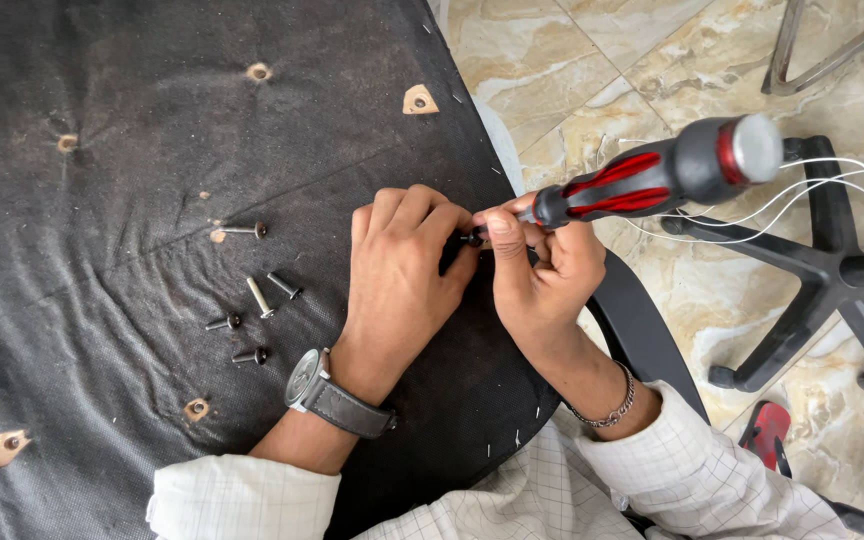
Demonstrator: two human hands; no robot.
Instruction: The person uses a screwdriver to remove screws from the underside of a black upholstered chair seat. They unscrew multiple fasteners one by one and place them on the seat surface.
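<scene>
Right hand (542,265) fingers pinch screwdriver (652,180) shaft; left hand (402,275) curled, steadying small screw (473,237). Rigid, light; ribbed handle likely grips best.

Single head-worn view, looking steeply down from just above, close to both hands (472,270) at centre, black seat underside (132,200) filling the left, tiled floor (552,70) and chair base (832,270) at right

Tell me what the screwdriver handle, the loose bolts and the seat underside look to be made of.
Screwdriver handle: moulded plastic, glossy red inserts in matt grey, likely rubbery. Bolts: metal, dark heads, one shiny shank. Seat underside: thin black fabric, dusty and torn, wood seemingly showing through the holes.
</scene>
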